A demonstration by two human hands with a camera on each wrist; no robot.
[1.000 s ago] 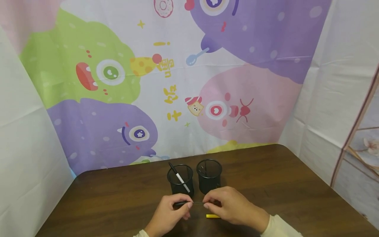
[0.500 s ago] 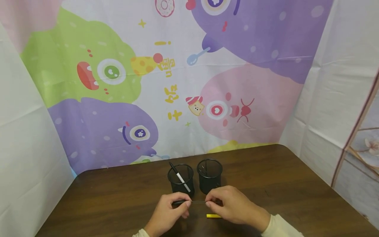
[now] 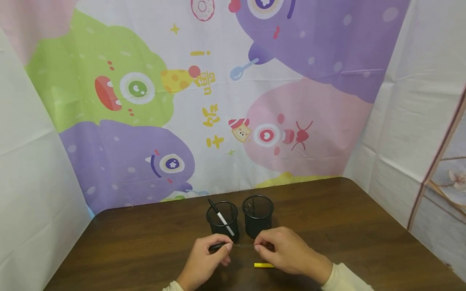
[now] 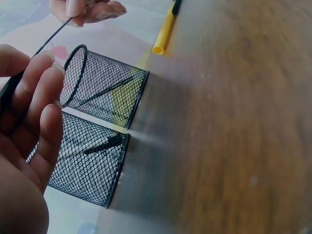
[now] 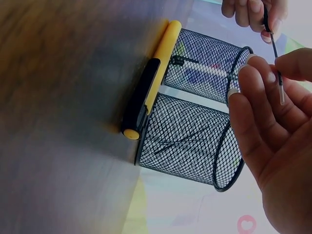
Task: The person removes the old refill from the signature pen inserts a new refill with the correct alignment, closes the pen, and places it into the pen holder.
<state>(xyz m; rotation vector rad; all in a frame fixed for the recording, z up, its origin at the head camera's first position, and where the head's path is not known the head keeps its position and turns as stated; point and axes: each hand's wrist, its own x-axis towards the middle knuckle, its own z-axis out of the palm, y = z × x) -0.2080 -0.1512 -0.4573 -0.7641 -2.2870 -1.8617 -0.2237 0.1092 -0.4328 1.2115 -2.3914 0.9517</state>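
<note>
In the head view my left hand (image 3: 205, 258) holds a slim black pen barrel (image 3: 215, 246) between thumb and fingers. A thin pen refill (image 3: 243, 245) runs level from it to my right hand (image 3: 287, 249), whose thumb and forefinger pinch it. The refill's translucent end (image 5: 282, 95) shows past those fingertips in the right wrist view. Just under my right hand on the tabletop lies a yellow marker (image 3: 263, 265); its black clipped cap (image 5: 141, 100) is visible in the right wrist view.
Two black mesh pen cups stand just beyond my hands. The left cup (image 3: 214, 232) holds a black-and-white marker (image 3: 221, 218) leaning out; thin dark sticks lean inside the right cup (image 3: 257, 226). A brown wooden table (image 3: 145, 234) meets a printed cloth (image 3: 218, 169) behind.
My left hand has shifted slightly left and up, widening the gap to my right hand. More of the thin refill shows between them. The marker and cups stay put.
</note>
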